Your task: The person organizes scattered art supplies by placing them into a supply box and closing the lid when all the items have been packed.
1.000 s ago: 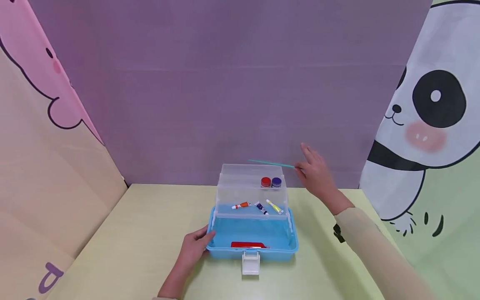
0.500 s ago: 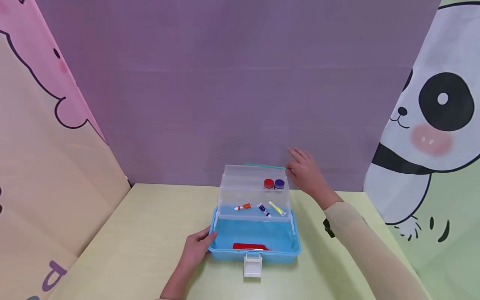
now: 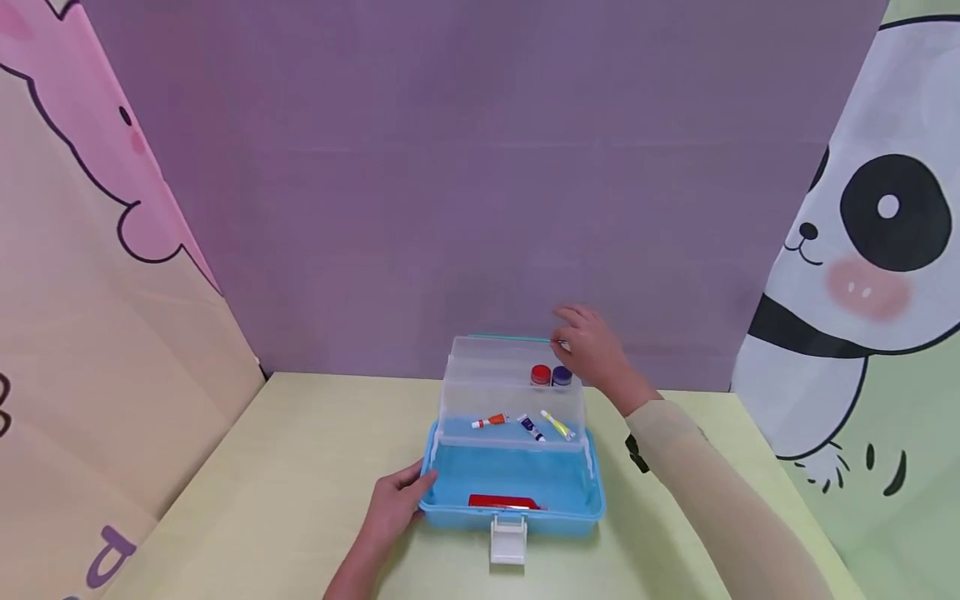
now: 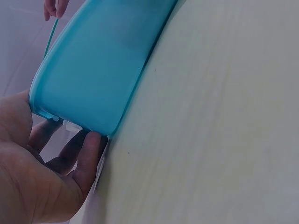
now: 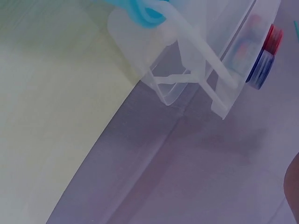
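Note:
My left hand [image 3: 393, 504] grips the left end of an open blue storage box [image 3: 450, 518], thumb over the rim. In the left wrist view its fingers bend against the blue wall [image 4: 93, 79]. My right hand [image 3: 592, 346] pinches one end of a thin teal paintbrush [image 3: 510, 337], held level over the clear upper tray [image 3: 480, 367]. That tray carries a red-capped jar [image 3: 540, 375] and a purple-capped jar [image 3: 562, 376]. Orange [image 3: 490, 422], purple [image 3: 531, 428] and yellow [image 3: 558, 426] paint tubes lie on the lower tray. The brush's hand-side end is mostly hidden.
A red tube-like item [image 3: 502, 502] lies along the box's front inside wall. The white latch [image 3: 508, 542] hangs down in front. Behind the pale table [image 3: 322, 442] rises a purple backdrop [image 3: 450, 208], with printed panels at both sides.
My right hand has moved left and slightly down, bringing the paintbrush in over the upper tray's back edge. My left hand keeps its grip on the box, and the head view has shifted a little.

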The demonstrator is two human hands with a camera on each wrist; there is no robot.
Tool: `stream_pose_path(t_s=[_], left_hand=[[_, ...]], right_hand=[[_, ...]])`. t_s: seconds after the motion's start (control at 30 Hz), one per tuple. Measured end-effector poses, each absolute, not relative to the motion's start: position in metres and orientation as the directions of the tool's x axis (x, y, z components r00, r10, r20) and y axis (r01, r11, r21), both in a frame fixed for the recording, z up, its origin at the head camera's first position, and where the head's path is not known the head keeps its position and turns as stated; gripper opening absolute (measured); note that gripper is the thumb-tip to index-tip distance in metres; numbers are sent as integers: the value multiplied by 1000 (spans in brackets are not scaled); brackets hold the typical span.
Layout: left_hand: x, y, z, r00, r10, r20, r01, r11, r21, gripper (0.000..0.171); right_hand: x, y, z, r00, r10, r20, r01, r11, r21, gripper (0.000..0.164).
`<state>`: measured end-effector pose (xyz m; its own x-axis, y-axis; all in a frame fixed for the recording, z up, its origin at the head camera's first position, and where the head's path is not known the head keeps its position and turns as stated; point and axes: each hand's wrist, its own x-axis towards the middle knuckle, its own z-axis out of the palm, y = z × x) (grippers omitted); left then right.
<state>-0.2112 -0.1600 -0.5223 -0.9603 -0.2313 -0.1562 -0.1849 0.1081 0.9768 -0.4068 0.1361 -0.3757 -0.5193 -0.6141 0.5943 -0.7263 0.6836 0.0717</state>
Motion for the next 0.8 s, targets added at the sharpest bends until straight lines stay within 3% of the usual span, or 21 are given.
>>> stream_pose_path(t_s=[0.2, 0.67, 0.8], left_hand=[[-211, -160, -524, -958, -236, -160, -189, 108, 976, 57], [-215, -162, -527, -959, -233, -160, -187, 100, 977, 58], [-214, -162, -527, -957, -238, -168, -198, 106, 974, 59]], right_hand=[[-411, 126, -376, -543, -611, 576, -726, 686, 42, 6], [-420, 116, -378, -491, -620, 613, -757, 652, 52, 4], [-422, 115, -377, -547, -608, 575, -749, 663, -11, 6]])
